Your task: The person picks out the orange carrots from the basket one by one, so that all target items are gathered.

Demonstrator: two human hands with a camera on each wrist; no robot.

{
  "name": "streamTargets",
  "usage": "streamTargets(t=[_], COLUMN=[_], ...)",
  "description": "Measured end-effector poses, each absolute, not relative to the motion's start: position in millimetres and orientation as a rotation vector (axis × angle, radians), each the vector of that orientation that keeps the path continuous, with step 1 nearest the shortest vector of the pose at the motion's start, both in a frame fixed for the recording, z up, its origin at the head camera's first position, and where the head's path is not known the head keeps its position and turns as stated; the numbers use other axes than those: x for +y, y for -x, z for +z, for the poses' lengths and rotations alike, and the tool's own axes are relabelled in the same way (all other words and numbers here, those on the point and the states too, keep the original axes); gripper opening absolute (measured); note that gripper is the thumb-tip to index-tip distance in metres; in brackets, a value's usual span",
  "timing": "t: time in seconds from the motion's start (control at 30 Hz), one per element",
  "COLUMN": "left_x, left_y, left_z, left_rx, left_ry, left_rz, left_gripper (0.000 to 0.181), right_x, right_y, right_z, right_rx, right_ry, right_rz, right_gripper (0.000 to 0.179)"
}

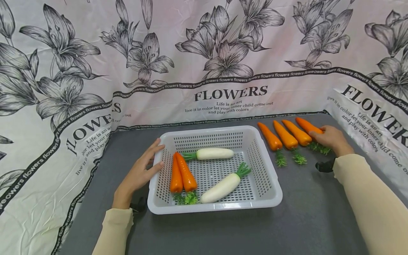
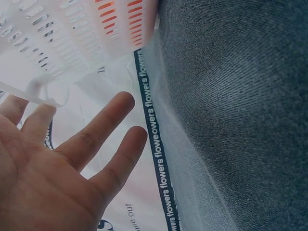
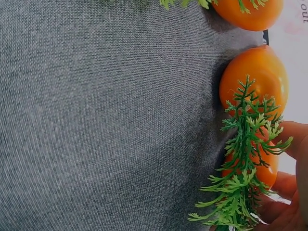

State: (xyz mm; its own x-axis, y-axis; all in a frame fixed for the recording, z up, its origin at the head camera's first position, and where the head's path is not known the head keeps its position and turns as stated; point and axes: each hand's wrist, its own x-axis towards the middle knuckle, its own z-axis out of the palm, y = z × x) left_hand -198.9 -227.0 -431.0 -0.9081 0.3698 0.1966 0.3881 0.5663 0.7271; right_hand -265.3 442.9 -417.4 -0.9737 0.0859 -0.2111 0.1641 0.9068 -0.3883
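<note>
A white plastic basket (image 1: 215, 209) holds two carrots (image 1: 186, 173) with green tops and two white radishes (image 1: 215, 153). At its left rim is my left hand (image 1: 140, 173), fingers spread and fairly straight, fingertips touching the edge. In the left wrist view the palm of that hand (image 2: 53, 178) shows beneath the basket wall (image 2: 77, 29). My right hand (image 1: 333, 138) grips the rightmost carrot (image 1: 306, 124) of a row right of the basket, thumb and fingers around its thick end. Leafy greens (image 3: 245, 159) partly cover that carrot in the right wrist view.
Three more carrots (image 1: 284, 134) lie side by side between the basket and my right hand, their leafy tops toward me. A grey cloth (image 1: 306, 212) covers the table. Behind and at both sides hangs a white curtain (image 1: 229, 99) printed with flowers.
</note>
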Motion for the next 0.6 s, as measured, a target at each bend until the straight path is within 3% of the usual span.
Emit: streamTargets(t=[0.6], left_x=[-227], left_y=[199], left_z=[-431], left_rx=[-2.746], left_ry=[0.686], left_rz=[-1.279], left_gripper=[0.06], right_x=[417], right_y=[275], right_z=[-404], right_rx=[3.093], right_ry=[-0.274], right_rz=[-0.668], right_gripper=[0.089])
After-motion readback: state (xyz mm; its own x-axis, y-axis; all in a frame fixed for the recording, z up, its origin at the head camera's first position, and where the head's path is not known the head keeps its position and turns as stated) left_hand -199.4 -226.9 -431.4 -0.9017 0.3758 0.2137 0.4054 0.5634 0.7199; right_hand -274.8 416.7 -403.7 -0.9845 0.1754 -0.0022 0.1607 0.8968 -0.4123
